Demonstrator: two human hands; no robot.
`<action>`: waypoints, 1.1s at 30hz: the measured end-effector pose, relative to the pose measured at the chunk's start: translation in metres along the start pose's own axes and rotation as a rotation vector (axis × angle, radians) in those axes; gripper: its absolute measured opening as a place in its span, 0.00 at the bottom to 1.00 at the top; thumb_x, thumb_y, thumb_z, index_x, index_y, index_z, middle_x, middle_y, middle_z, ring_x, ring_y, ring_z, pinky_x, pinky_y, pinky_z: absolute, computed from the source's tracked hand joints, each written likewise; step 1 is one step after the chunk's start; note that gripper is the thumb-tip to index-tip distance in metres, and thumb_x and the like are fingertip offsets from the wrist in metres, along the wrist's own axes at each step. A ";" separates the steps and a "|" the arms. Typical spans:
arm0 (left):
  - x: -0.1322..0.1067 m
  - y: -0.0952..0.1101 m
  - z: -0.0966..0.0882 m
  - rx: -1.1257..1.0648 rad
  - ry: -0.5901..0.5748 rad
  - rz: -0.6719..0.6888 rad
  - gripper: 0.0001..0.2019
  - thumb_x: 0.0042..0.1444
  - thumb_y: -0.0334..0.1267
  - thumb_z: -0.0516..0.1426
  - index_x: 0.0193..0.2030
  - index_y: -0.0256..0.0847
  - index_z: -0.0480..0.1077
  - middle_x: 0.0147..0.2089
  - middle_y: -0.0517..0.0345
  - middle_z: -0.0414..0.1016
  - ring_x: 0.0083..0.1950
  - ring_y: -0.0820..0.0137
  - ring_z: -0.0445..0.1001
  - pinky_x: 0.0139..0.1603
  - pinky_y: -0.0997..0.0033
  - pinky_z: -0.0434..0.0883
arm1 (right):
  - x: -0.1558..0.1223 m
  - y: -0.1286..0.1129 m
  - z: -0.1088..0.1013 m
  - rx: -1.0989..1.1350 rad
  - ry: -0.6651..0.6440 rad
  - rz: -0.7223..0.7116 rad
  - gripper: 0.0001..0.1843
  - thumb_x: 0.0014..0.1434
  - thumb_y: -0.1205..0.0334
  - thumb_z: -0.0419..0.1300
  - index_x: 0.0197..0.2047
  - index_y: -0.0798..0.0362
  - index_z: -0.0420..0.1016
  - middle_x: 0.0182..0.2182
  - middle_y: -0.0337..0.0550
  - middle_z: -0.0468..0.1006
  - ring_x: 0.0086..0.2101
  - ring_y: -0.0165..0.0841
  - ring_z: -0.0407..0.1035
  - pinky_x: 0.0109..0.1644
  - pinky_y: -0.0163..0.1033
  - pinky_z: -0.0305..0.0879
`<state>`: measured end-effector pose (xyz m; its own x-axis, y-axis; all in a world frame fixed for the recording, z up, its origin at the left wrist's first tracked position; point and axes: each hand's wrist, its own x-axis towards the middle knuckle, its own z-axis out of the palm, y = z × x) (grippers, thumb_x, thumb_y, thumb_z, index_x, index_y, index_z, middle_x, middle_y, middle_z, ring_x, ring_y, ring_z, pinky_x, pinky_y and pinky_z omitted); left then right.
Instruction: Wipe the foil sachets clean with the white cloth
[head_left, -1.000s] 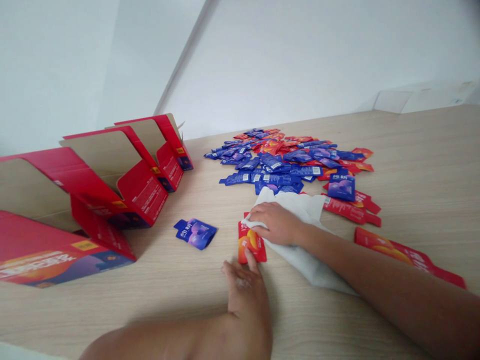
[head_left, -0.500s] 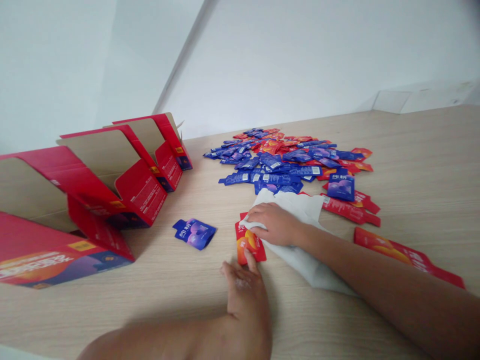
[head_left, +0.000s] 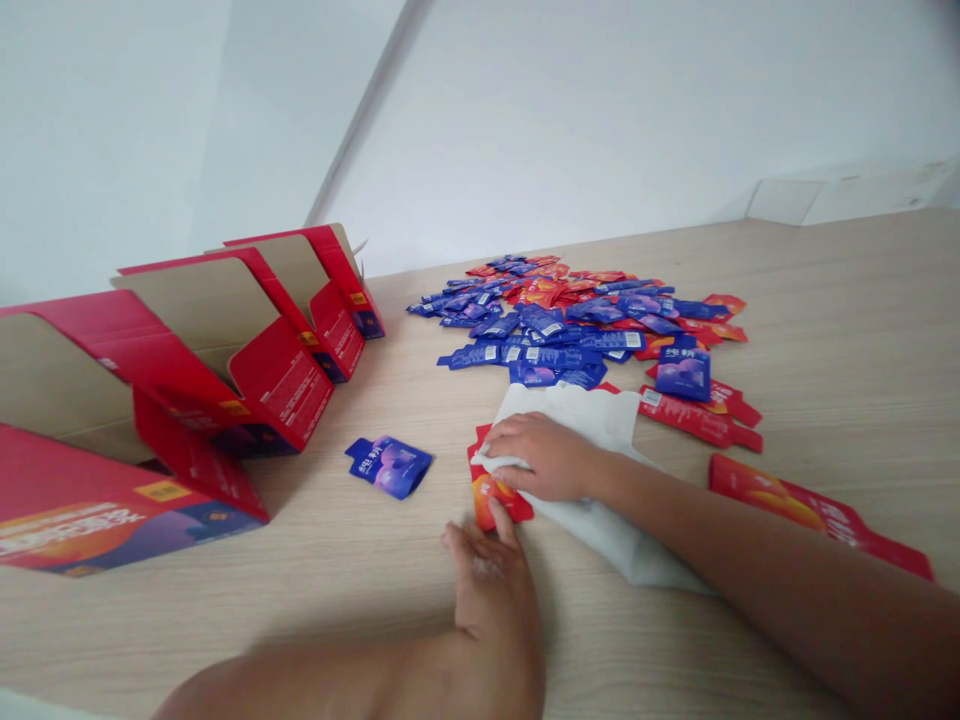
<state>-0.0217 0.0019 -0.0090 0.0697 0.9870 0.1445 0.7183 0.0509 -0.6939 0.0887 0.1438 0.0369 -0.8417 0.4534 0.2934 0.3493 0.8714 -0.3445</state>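
Observation:
A red pouch with orange fruit printed on it lies flat on the table in front of me. My left hand rests at its near edge, one fingertip touching the pouch and the fingers apart. With fingers pressed together, my right hand grips a white cloth and presses its bunched edge against the pouch, hiding part of it. The cloth spreads over the table under my right forearm. Left of these, a blue pouch lies by itself.
Open red cartons stand in a row at the left. Toward the wall is a heap of blue and red pouches. Another red pouch lies at the right, close to my right forearm.
My right hand and the cloth have shifted slightly down over the red pouch. My left hand has stayed in place.

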 end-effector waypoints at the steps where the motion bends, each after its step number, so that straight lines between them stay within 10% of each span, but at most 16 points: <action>1: 0.000 0.000 0.001 -0.008 0.002 -0.003 0.25 0.57 0.23 0.44 0.60 0.34 0.65 0.37 0.42 0.81 0.40 0.63 0.79 0.53 0.55 0.70 | 0.000 0.001 0.000 -0.015 0.010 0.033 0.15 0.62 0.56 0.55 0.49 0.52 0.75 0.49 0.49 0.75 0.49 0.41 0.67 0.54 0.49 0.58; 13: 0.000 0.000 -0.004 -0.041 -0.013 -0.018 0.24 0.57 0.23 0.44 0.59 0.31 0.67 0.37 0.39 0.81 0.41 0.62 0.79 0.55 0.53 0.69 | -0.001 -0.008 0.003 0.062 -0.011 -0.123 0.14 0.61 0.56 0.58 0.47 0.52 0.76 0.48 0.47 0.76 0.49 0.38 0.67 0.54 0.46 0.59; 24: -0.001 -0.001 -0.006 -0.040 0.025 -0.058 0.25 0.55 0.22 0.45 0.58 0.35 0.69 0.36 0.42 0.81 0.41 0.62 0.79 0.54 0.56 0.70 | -0.001 0.004 -0.001 -0.027 0.038 0.097 0.15 0.62 0.57 0.55 0.49 0.53 0.75 0.49 0.49 0.76 0.50 0.41 0.67 0.56 0.51 0.57; 33: 0.001 -0.003 -0.008 -0.099 -0.021 -0.029 0.24 0.56 0.23 0.44 0.57 0.30 0.68 0.39 0.37 0.80 0.41 0.61 0.79 0.55 0.55 0.68 | -0.001 -0.005 -0.001 0.130 -0.042 -0.200 0.13 0.60 0.58 0.59 0.46 0.52 0.76 0.48 0.45 0.76 0.49 0.36 0.68 0.55 0.44 0.58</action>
<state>-0.0186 0.0019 -0.0014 0.0342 0.9883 0.1484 0.7848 0.0654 -0.6163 0.0880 0.1391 0.0392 -0.9062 0.2633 0.3310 0.1201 0.9106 -0.3954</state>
